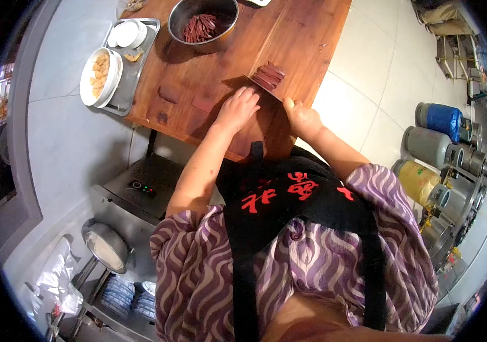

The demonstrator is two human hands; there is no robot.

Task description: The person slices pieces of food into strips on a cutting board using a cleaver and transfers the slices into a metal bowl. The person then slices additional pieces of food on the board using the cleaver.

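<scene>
My right hand [303, 118] is closed around the handle of a kitchen knife, probably a cleaver. Its blade [266, 89] appears edge-on, pointing up and left across the wooden table. Against the blade's far side lies a small pile of dark red strips [269, 75]. My left hand [239, 108] rests palm down just left of the blade, fingers stretched forward; anything beneath them is hidden. A flat dark red slice [202, 104] lies left of that hand, and another dark piece [168, 94] sits farther left. Similar strips [200, 28] fill part of a metal bowl [177, 35] at the back.
A metal tray [123, 104] on the table's left holds white dishes [131, 34] and a bowl of yellowish pieces [100, 73]. The wooden table [295, 34] ends at my right, above a tiled floor. Gas cylinders [426, 145] stand at far right. A metal pan [107, 245] sits lower left.
</scene>
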